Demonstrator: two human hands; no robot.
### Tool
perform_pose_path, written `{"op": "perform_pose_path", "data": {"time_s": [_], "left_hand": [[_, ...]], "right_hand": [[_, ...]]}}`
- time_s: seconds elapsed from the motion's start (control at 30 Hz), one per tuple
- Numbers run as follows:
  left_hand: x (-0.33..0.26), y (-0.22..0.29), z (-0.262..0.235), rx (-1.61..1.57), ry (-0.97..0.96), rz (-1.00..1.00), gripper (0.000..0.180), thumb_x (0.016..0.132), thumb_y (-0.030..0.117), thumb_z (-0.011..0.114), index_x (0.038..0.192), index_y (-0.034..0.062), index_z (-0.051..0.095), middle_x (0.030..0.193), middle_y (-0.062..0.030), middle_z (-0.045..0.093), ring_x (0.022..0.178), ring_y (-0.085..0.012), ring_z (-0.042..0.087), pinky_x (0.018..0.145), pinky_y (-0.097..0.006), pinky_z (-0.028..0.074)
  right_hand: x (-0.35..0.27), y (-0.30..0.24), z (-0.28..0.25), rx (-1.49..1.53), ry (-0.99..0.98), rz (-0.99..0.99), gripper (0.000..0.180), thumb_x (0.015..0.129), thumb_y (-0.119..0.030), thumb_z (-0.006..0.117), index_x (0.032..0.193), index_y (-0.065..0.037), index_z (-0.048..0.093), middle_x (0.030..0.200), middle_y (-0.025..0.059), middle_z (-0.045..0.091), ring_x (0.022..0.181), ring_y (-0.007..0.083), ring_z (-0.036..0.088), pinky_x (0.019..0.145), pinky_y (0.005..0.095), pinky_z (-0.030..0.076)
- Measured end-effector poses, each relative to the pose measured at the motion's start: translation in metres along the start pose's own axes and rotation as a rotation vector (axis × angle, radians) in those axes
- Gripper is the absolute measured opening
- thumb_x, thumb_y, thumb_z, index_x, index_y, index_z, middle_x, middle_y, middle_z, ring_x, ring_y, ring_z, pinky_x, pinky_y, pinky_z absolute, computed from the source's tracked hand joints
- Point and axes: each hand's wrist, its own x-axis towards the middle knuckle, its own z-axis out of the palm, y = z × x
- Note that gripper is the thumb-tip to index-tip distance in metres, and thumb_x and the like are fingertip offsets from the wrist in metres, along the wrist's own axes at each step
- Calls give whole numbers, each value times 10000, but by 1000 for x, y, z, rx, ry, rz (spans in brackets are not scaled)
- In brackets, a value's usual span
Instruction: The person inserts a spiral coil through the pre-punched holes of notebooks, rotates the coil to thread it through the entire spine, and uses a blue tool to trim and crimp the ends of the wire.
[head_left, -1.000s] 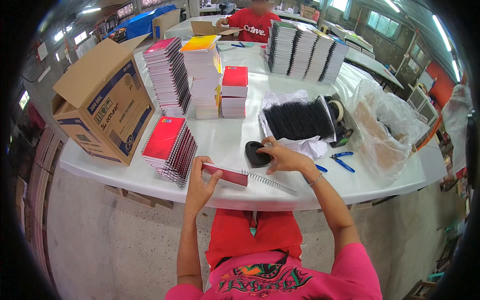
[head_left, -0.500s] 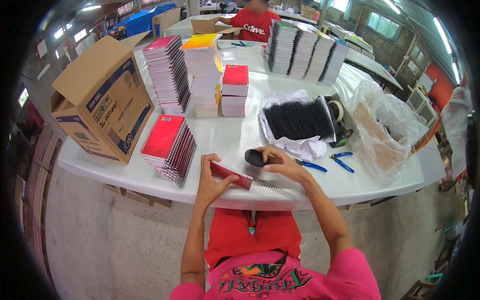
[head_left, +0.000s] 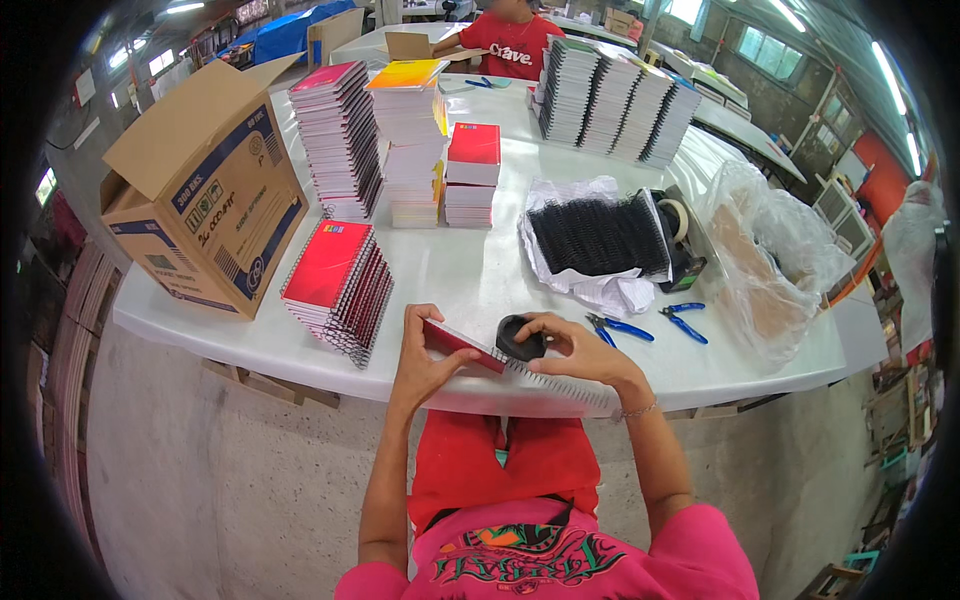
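Note:
Near the table's front edge, my left hand (head_left: 424,362) grips a small red-covered notebook (head_left: 466,350) on edge, thumb on the cover and fingers behind. A wire spiral coil (head_left: 562,388) reaches out from the right end of its spine, loose over the table edge. My right hand (head_left: 580,352) is closed on a black, rounded, cup-like piece (head_left: 520,338), held against or just over the coil where it meets the notebook. Whether they touch I cannot tell. To the left lies a stack of red spiral notebooks (head_left: 330,270).
A cardboard box (head_left: 225,215) stands at left. Behind are stacks of notebooks (head_left: 410,150) and, farther right, more stacks (head_left: 610,105). Black coils (head_left: 600,237) lie on paper, beside blue-handled cutters (head_left: 625,329), a tape dispenser (head_left: 685,262) and a plastic bag (head_left: 775,250). Another person (head_left: 510,45) works opposite.
My right hand has brought the black piece lower, closer to the notebook's end, and tilted it. The coil has shifted slightly right and down; the left hand keeps its hold.

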Motion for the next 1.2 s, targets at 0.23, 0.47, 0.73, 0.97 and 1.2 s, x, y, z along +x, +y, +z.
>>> {"op": "perform_pose_path", "data": {"time_s": [0.23, 0.47, 0.73, 0.97, 1.2], "left_hand": [[0, -1, 0, 9, -14, 51, 760, 605, 268, 921, 1139, 49, 427, 1075, -75, 429, 1037, -208, 452, 954, -323, 379], [-1, -5, 3, -60, -22, -6, 983, 604, 274, 935, 1359, 68, 341, 1144, -114, 436, 1050, -224, 476, 950, -331, 411], [1, 7, 4, -96, -69, -20, 905, 690, 125, 870, 1392, 125, 298, 1069, -47, 400, 996, -166, 466, 929, -321, 404], [2, -8, -1, -145, -124, 1, 724, 779, 165, 803, 1339, 84, 352, 1107, -76, 442, 1038, -183, 489, 951, -328, 410], [3, -14, -5, -336, -208, -73, 609, 812, 131, 746, 1297, 78, 382, 1115, -69, 433, 1037, -158, 462, 937, -297, 389]], "right_hand": [[-8, -17, -13, 76, -185, -141, 354, 792, -167, 779, 1099, -33, 666, 1416, 135, 474, 1249, 221, 487, 1070, 333, 365], [-8, -10, -25, 321, -147, -105, 346, 774, -248, 800, 1054, -73, 697, 1233, 73, 587, 1114, 188, 552, 989, 344, 418], [-7, -13, -26, 108, -30, 79, 322, 743, -173, 818, 1025, -56, 716, 1244, 82, 605, 1134, 177, 541, 962, 294, 431], [2, -9, -17, -48, 111, 133, 349, 744, -210, 821, 1025, -39, 705, 1205, 86, 647, 1135, 154, 543, 949, 289, 414], [13, -6, -18, -655, 43, 154, 486, 745, -392, 828, 1025, -15, 703, 1211, 184, 603, 1101, 244, 567, 929, 322, 457]]}}
